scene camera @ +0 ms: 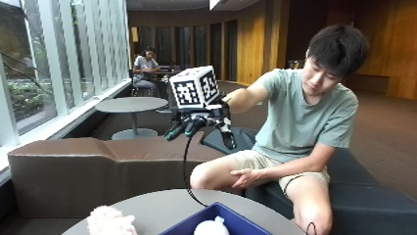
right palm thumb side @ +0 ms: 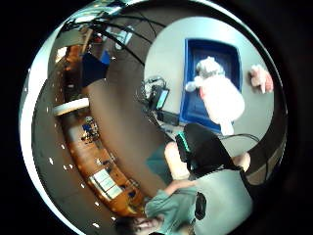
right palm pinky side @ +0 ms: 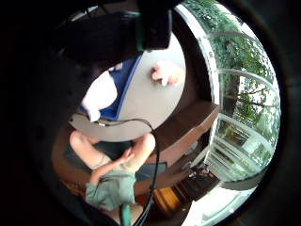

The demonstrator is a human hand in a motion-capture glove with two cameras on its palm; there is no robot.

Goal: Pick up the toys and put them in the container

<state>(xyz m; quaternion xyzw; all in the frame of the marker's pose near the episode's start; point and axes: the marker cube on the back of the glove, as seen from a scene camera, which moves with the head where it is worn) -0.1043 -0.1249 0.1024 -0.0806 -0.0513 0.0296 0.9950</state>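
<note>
Hovering high above the round grey table (scene camera: pixel 163 205), the gloved right hand (scene camera: pixel 198 125) hung with its fingers relaxed and spread downward, holding nothing. That height and empty grip suited a hand between toys rather than one mid-carry. A white plush toy (right palm thumb side: pixel 221 98) lay inside the blue container (right palm thumb side: pixel 193 110), at the table's near right in the outside view, so that part of the job looked done. A pink plush toy (right palm thumb side: pixel 260 78) sat on the bare tabletop just left of the container, outside it, and was judged the likely next target. The bare left hand (scene camera: pixel 244 177) rested on the person's knee, clear of the work.
</note>
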